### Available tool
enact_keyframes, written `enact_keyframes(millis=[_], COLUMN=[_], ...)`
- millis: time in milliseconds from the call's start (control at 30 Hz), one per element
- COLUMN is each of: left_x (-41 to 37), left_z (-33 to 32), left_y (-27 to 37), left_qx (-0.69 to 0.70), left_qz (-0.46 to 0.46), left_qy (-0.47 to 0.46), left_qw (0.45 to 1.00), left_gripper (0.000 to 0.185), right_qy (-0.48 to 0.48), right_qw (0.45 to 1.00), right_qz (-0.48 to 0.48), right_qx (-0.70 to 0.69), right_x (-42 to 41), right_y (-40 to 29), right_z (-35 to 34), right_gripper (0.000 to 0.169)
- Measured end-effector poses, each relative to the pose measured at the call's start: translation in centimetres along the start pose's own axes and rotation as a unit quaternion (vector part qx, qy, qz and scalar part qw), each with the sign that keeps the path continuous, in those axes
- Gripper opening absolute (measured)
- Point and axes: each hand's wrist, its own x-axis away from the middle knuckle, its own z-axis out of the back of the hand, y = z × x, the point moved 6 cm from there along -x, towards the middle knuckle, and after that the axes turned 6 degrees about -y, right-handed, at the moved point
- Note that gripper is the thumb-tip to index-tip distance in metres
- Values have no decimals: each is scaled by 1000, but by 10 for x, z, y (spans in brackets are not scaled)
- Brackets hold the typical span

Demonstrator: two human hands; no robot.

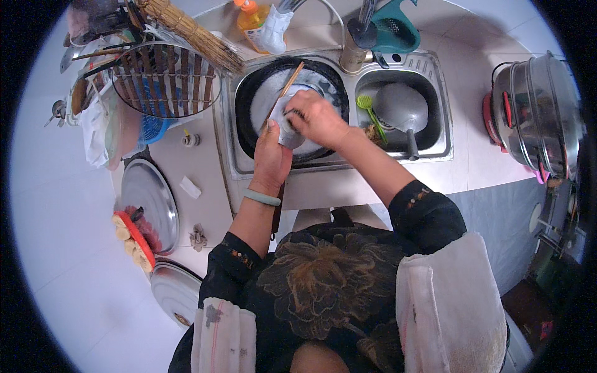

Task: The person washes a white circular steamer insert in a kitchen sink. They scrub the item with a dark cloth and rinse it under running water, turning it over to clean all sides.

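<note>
My left hand [270, 151] grips a pale metal-looking bowl [291, 137], tilted above the left sink basin. Wooden chopsticks [293, 79] stick out beyond the bowl; whether the left hand holds them too I cannot tell. Against the bowl, my right hand [319, 116] presses a small dark scrubber [294, 113], mostly covered by its fingers. Below both hands a black wok [343, 100] fills the left basin, with whitish sudsy water [263, 100] in it. Another round dish, partly hidden by the right hand, sits in the suds.
The right basin [440, 116] holds a grey metal ladle [401, 105] and a green brush [365, 102]. Behind stand the faucet [354, 58], a teal strainer [396, 30] and a soap bottle [252, 23]. A steamer pot [536, 116] is right; metal lids [149, 200] lean left.
</note>
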Motion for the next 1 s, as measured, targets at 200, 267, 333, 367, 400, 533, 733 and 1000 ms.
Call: enact_keyframes(millis=[200,267,333,367,400,533,733,1000], left_x=[-3,-2,-1,2,3,-7,-15,-14], left_z=[1,0,-3,-4,-4,-4,-3,2], left_y=[4,3,5,7,7,8,-1,1], left_qx=[-23,-28,-29,-28,-26,32,33,63], left_qz=[21,19,19,19,19,6,-23,-28], left_qy=[4,1,-2,-1,0,-9,13,28], left_qw=[1000,999,999,999,999,999,999,997], left_gripper=[45,45,46,46,46,45,47,47], right_qy=[-62,-49,-36,-25,-14,26,96,37], right_qw=[997,998,998,998,999,996,988,997], right_qz=[48,38,16,-6,-27,-79,-123,-64], right_qx=[17,23,56,50,43,38,-13,17], right_x=[-3,-1,-4,0,3,6,32,31], right_y=[-10,-3,14,20,23,29,9,-3], right_z=[1,3,11,14,17,17,-15,-23], right_gripper=[14,15,16,16,16,11,11,14])
